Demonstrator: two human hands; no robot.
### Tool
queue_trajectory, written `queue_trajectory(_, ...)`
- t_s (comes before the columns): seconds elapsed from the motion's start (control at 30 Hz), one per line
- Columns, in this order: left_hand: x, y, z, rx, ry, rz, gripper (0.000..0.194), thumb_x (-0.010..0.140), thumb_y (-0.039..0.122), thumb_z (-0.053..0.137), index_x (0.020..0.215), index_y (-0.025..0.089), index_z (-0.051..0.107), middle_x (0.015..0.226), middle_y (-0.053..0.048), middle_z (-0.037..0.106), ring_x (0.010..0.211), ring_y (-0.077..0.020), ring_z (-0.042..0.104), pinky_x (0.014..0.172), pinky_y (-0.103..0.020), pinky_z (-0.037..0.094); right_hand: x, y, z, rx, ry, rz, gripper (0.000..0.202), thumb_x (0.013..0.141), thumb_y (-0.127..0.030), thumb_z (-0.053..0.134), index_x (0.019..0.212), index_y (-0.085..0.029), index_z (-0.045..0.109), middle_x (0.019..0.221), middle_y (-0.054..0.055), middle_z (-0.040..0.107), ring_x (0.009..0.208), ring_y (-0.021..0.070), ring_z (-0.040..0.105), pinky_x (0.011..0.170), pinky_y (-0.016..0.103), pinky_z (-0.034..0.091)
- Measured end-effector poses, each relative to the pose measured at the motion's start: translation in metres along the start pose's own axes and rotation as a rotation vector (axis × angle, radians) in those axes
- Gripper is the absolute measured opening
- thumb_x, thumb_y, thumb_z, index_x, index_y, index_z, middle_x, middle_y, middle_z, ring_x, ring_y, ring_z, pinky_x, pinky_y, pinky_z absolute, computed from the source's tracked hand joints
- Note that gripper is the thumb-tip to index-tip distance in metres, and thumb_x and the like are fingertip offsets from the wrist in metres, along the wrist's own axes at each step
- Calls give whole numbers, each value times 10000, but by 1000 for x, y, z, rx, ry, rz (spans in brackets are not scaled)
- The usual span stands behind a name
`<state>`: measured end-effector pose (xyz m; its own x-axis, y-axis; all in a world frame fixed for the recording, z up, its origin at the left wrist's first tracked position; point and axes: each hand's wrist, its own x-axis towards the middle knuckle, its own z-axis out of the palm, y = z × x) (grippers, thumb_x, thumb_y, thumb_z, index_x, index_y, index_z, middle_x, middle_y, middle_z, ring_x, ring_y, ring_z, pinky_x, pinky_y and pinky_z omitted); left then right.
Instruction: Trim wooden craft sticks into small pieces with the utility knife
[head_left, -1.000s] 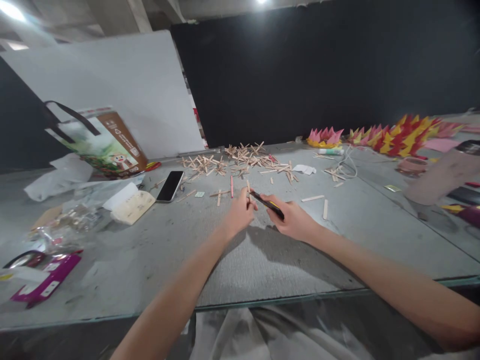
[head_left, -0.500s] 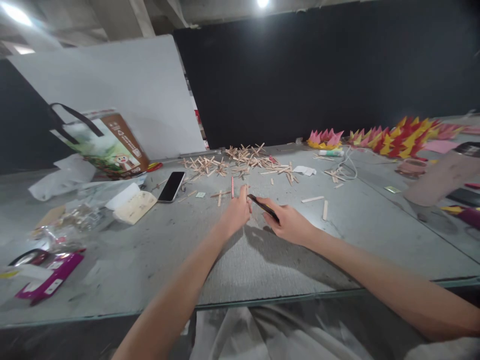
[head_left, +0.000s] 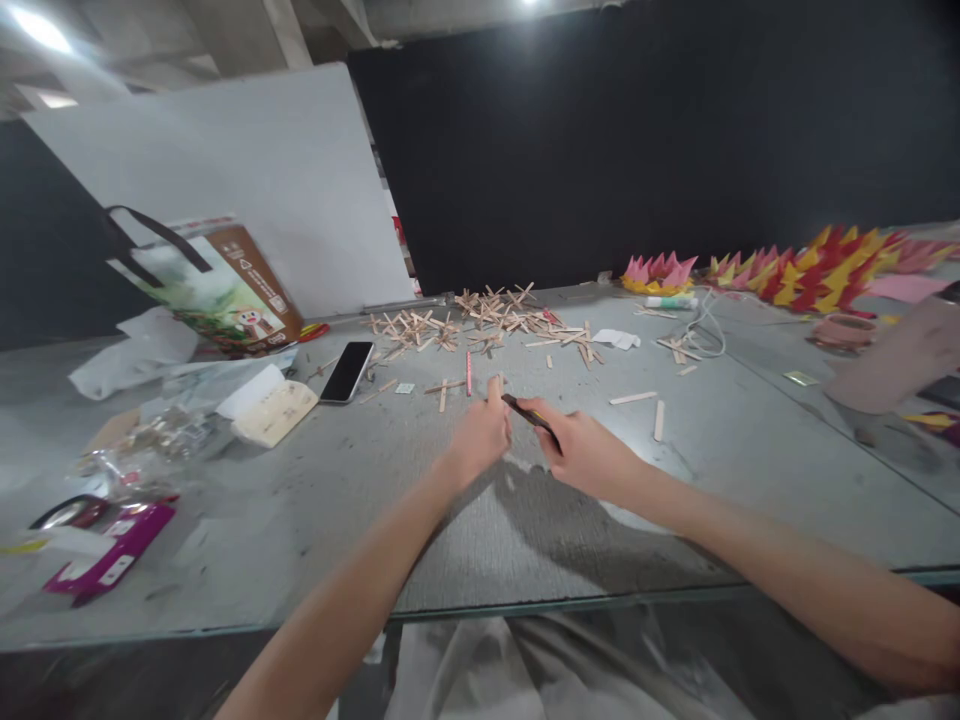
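Note:
My left hand (head_left: pixel 481 435) is closed above the grey table, a small pale wooden stick (head_left: pixel 500 381) showing at its fingertips. My right hand (head_left: pixel 589 447) is wrapped round a dark cutter knife (head_left: pixel 534 413), whose tip points left and meets the fingers of my left hand. Beyond my hands lie crossed wooden sticks (head_left: pixel 442 392) and a red patterned strip (head_left: pixel 469 374). A pile of wooden sticks (head_left: pixel 499 312) spreads farther back. Two loose sticks (head_left: pixel 658 420) rest to the right.
A phone (head_left: pixel 348 372), a paper packet (head_left: pixel 274 413) and a printed bag (head_left: pixel 232 290) stand or lie on the left, with a purple package (head_left: pixel 116 555) nearer. Folded paper pieces (head_left: pixel 832 268), a white cable (head_left: pixel 705 325) and a pinkish bottle (head_left: pixel 889 355) are on the right.
Both hands appear slightly farther right, and the whole view has shifted a little. The blade still meets the left fingers, and the small stick shows more clearly.

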<state>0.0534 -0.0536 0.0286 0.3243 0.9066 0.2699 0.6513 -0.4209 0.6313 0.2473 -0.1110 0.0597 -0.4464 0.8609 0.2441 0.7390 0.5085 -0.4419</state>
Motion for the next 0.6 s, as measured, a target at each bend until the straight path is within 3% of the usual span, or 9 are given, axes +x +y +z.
queue_trajectory(0.2, -4, -7, 13, 32, 2, -11, 429, 992, 188, 470, 1415, 182, 394, 1069, -132, 696, 848, -234, 717, 813, -339, 511, 18, 4, -30, -137, -107, -3, 425, 966, -197, 473, 1369, -253, 597, 794, 58, 670, 578, 165, 502, 568, 255, 252)
queue_trajectory(0.37, -2, -16, 21, -126, -3, 12, 382, 1031, 202, 383, 1404, 148, 325, 692, 26, 624, 655, -189, 666, 767, -325, 514, 15, 5, -12, -170, -103, 3, 453, 968, -186, 469, 1411, -224, 555, 756, 50, 665, 574, 178, 534, 570, 260, 260)
queue_trajectory(0.5, -2, -19, 22, -138, 16, 43, 363, 1000, 196, 443, 1352, 157, 360, 696, 18, 629, 665, -195, 650, 756, -334, 500, 7, 1, -1, -235, -92, 19, 498, 965, -167, 448, 1458, -208, 504, 738, 69, 675, 573, 213, 571, 558, 284, 238)
queue_trajectory(0.6, -2, -19, 23, -123, -1, 35, 377, 981, 185, 473, 1343, 171, 369, 726, 19, 634, 661, -183, 647, 749, -322, 491, 14, 1, -14, -228, -105, -11, 453, 964, -180, 472, 1405, -246, 552, 829, 90, 703, 659, 221, 619, 573, 275, 259)
